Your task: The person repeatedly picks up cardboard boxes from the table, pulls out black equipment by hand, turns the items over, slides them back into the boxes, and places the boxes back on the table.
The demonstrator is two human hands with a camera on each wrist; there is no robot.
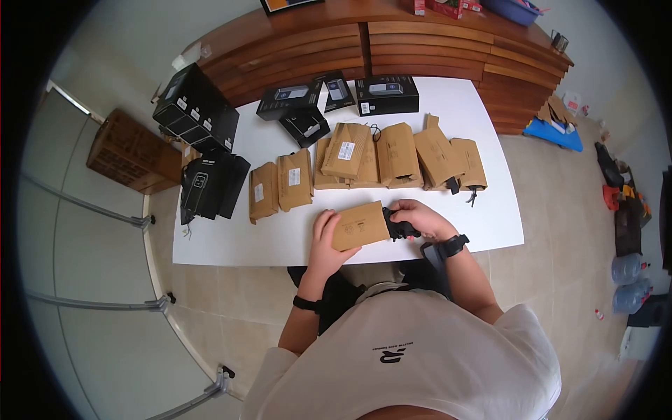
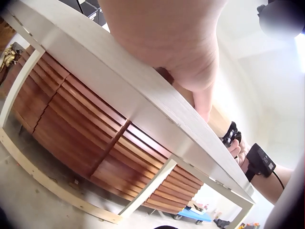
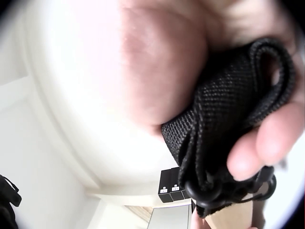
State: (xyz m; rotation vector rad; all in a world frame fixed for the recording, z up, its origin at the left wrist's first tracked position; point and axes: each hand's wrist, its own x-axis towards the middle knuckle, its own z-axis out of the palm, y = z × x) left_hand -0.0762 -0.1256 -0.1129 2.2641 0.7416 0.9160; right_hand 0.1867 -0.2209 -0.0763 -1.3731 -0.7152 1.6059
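A flat brown cardboard box (image 1: 362,227) lies near the front edge of the white table. My left hand (image 1: 326,246) grips its left end, thumb along the near side and fingers over the far side. At the box's right end, my right hand (image 1: 425,220) holds a folded black webbing strap (image 3: 221,102) with black plastic fittings. The strap bundle sits right at the box's open end, its inner part hidden by cardboard. In the left wrist view, my left hand (image 2: 176,43) covers most of the box.
Several brown boxes (image 1: 399,154) line the table's middle, some with black straps poking out. Black printed boxes (image 1: 387,95) stand along the back, and more black boxes (image 1: 196,112) are stacked at the left. Behind the table (image 1: 483,217) is a wooden cabinet (image 1: 434,49).
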